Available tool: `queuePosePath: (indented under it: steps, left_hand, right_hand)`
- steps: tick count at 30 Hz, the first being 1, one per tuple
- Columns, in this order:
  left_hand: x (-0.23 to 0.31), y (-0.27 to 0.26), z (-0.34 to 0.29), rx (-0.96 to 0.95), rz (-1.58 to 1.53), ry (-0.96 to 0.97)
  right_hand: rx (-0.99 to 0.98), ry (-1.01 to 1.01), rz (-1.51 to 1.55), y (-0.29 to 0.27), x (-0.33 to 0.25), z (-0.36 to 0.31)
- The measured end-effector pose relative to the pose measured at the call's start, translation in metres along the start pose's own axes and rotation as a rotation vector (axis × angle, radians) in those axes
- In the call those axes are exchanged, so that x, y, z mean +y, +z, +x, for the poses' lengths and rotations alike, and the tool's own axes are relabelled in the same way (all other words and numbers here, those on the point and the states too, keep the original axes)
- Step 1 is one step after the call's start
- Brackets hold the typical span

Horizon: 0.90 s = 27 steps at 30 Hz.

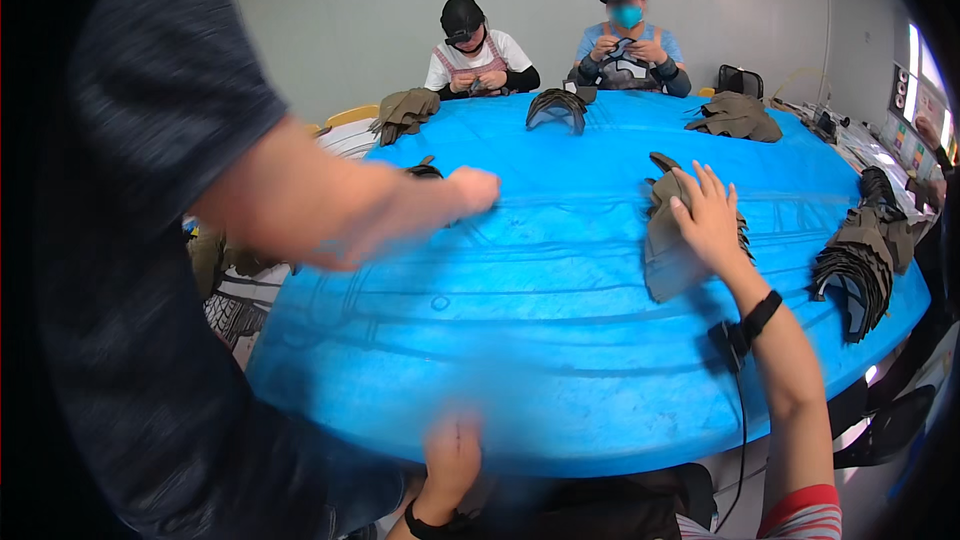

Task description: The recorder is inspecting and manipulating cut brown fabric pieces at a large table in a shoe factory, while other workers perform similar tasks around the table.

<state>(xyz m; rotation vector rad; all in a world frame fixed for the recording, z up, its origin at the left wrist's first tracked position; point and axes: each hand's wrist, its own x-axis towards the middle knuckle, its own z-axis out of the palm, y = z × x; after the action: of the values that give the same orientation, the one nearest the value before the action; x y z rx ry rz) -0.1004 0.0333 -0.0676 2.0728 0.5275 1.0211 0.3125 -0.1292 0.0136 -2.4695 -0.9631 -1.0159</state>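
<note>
My right hand (708, 215) rests on a stack of olive-brown curved fabric pieces (665, 255) on the blue-covered table. Its fingers are spread, and a black band with a small device and cable circles the wrist. Low in front of me, my left hand (455, 450) is smeared by motion at the table's near edge, with a black band on its wrist. Whether it holds anything cannot be made out. From the left, the blurred arm (340, 195) of a standing person in dark clothes crosses over the table, its hand next to a small dark piece (425, 169).
The table (480, 330) has a wrinkled blue cover. Piles of brown pieces lie at its far left (405, 112), far right (737, 118) and right edge (862, 260). A dark arched stack (556, 112) stands far centre. Two seated people (475, 55) (628, 45) handle small pieces opposite.
</note>
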Motion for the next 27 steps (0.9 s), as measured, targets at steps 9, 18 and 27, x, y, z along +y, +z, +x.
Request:
queuePosePath:
  steps: [9, 18, 27]
  left_hand:
    - [0.047, -0.005, 0.052, 0.017, -0.022, 0.061]
    - [0.000, -0.018, 0.255, 0.106, 0.550, 0.236]
    - [-0.059, -0.013, 0.357, -0.200, 1.397, 0.174]
  right_hand:
    - [-0.418, -0.541, 0.656, -0.033, -0.131, -0.112]
    - [-0.586, -0.640, 0.697, -0.023, -0.143, -0.125]
    - [-0.640, -0.634, 0.700, -0.016, -0.137, -0.120]
